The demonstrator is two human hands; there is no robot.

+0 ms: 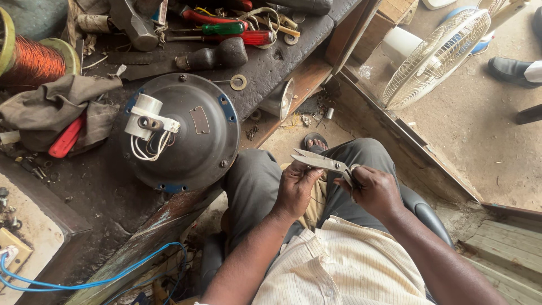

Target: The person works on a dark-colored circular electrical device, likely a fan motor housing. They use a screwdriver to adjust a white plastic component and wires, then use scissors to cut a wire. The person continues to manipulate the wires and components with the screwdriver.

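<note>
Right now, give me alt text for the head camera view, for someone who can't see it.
A seated person's right hand holds metal scissors while the left hand pinches something at the blades. A round dark fan motor housing sits on the cluttered workbench beside them.

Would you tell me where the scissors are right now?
In the head view, the scissors sit right of centre, held between both hands above the person's lap, beside the round motor housing.
</note>
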